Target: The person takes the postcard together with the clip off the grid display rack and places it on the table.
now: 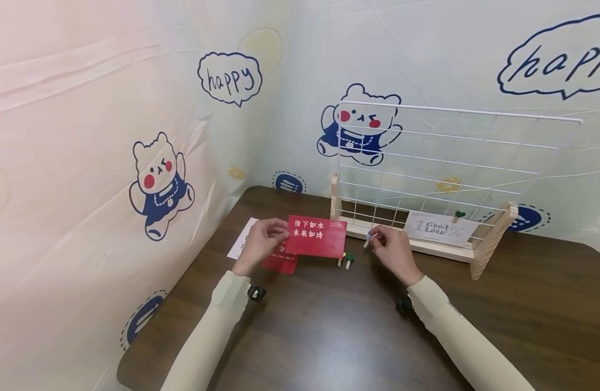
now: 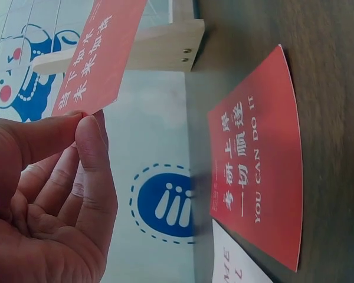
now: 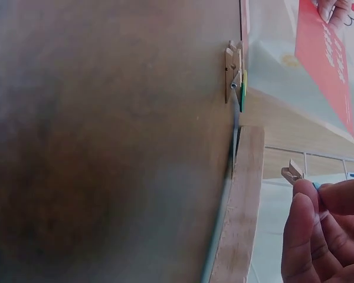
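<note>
My left hand pinches the left edge of a red card with white Chinese writing, held up above the table. In the left wrist view, thumb and forefinger grip one corner of it. My right hand pinches a small wooden clothespin just in front of the grid rack; a bit of blue shows at the fingertips. Two more clothespins, one with a green top and one with a yellow top, lie on the table between the hands.
A white wire grid stands in a wooden base at the back. A "Good Luck" card hangs low on it from a green-topped clothespin. Under the left hand lie another red card and a white card.
</note>
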A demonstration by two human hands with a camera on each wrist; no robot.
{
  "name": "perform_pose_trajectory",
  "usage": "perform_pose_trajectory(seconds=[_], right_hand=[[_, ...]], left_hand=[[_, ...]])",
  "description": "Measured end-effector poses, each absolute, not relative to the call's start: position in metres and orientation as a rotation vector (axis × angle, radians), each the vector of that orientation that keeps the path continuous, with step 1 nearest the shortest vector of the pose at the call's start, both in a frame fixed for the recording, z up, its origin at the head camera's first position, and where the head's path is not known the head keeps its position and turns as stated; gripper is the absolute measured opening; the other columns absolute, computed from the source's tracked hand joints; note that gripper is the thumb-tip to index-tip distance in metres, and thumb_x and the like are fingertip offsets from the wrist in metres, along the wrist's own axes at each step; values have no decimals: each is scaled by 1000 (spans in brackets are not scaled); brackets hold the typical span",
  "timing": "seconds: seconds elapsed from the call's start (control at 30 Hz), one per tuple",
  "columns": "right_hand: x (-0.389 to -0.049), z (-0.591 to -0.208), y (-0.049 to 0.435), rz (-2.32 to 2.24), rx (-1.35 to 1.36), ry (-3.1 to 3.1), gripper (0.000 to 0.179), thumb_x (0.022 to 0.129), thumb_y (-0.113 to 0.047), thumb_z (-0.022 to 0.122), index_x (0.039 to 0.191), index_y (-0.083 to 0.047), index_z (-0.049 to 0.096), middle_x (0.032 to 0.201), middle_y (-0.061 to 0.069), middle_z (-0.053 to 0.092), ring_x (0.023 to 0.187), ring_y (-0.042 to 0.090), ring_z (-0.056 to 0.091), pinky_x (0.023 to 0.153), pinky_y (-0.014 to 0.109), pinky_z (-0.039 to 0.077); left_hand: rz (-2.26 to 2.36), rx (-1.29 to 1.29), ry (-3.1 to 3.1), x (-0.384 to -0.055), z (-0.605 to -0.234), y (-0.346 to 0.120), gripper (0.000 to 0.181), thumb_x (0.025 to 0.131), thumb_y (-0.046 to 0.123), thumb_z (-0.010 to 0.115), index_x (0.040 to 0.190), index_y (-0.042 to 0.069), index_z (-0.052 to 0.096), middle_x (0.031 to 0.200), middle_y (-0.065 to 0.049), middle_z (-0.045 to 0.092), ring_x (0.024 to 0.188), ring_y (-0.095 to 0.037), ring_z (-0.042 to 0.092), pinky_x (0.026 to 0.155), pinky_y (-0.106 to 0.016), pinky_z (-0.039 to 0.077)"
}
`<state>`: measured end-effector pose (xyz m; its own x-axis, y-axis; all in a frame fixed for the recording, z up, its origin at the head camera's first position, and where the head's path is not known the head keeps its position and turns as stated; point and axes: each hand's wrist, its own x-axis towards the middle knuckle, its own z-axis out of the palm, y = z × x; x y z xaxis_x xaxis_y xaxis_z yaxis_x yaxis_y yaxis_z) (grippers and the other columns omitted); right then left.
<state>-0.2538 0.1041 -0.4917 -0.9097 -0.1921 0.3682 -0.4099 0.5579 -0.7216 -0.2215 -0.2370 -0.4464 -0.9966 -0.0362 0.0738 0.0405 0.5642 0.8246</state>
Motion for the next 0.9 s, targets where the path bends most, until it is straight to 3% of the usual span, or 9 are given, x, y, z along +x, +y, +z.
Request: perform_pose_trajectory(seconds=[0.37, 0.6, 0.73, 0.9], right_hand=[[-252, -494, 103, 1417, 532, -2630, 11, 93, 4, 63, 96, 2, 73, 77, 14, 74, 59, 15, 67, 53, 23, 53], [-250, -498, 101, 1431, 556, -2697, 17, 89, 6, 57, 95, 0, 72, 75, 12, 74, 57, 14, 65, 49, 26, 53], [-249, -500, 100, 1440, 572, -2708, 21, 86, 8, 55, 96, 1, 73, 76, 12, 74, 56, 12, 63, 49, 26, 53], [-249, -501, 101, 1448, 601, -2776, 20, 87, 8, 57, 99, 3, 72, 80, 16, 74, 59, 13, 64, 50, 26, 54]], left_hand=[[-1409, 15, -2731, -215, -445, -246, 27, 94, 16, 77, 120, 10, 74, 112, -10, 79, 96, -22, 78, 91, -38, 64], [-1515, -62, -2678, -214, -447, -256, 22, 94, 2, 74, 115, -3, 72, 106, -25, 77, 88, -30, 79, 78, -38, 66], [-1466, -29, -2709, -211, -449, -263, 26, 94, 7, 76, 119, 0, 72, 109, -22, 78, 89, -27, 79, 80, -37, 66], [-1482, 32, -2743, -206, -449, -271, 28, 95, 11, 75, 122, 3, 72, 113, -20, 77, 92, -27, 78, 85, -45, 66]])
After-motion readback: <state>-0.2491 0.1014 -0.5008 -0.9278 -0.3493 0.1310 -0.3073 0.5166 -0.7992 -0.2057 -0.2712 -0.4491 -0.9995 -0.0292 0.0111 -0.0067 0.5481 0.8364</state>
